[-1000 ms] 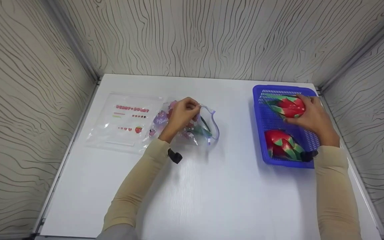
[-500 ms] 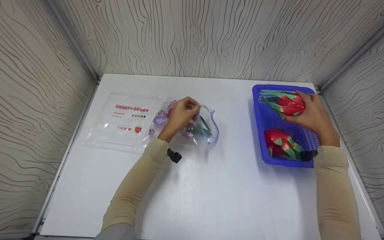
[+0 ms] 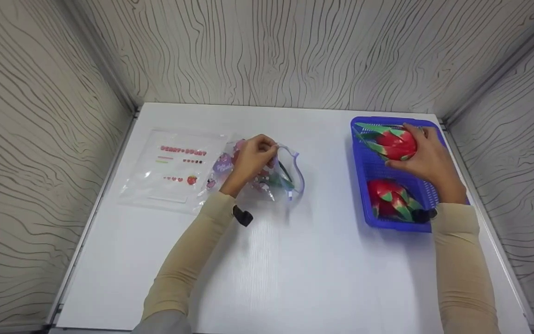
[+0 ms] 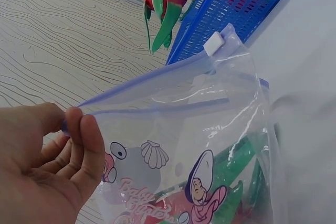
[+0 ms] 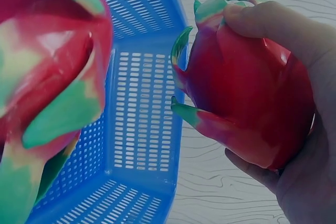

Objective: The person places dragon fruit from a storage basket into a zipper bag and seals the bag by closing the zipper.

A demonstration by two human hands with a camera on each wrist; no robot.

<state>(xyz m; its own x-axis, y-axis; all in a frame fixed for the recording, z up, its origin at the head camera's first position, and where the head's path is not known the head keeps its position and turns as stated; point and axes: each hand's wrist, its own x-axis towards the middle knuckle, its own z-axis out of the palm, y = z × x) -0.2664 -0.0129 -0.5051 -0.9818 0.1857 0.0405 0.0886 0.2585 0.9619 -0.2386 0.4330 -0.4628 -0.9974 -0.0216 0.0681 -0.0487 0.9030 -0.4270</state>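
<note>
Fingers (image 5: 273,23): dragon fruit (image 3: 395,144) gripped by right hand (image 3: 434,162) over basket (image 3: 362,185) | bag (image 4: 176,135) pinched by left hand (image 4: 50,163), left of basket | lift-out likely; carry bagward needed

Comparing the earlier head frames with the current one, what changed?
The right grip and the dragon fruit it holds shifted a little left and slightly toward the back wall, over the blue basket. Nothing was newly grasped or released. Unchanged: the left grip pinching the zip bag's edge, the other dragon fruit, and the flat clear bag.
</note>
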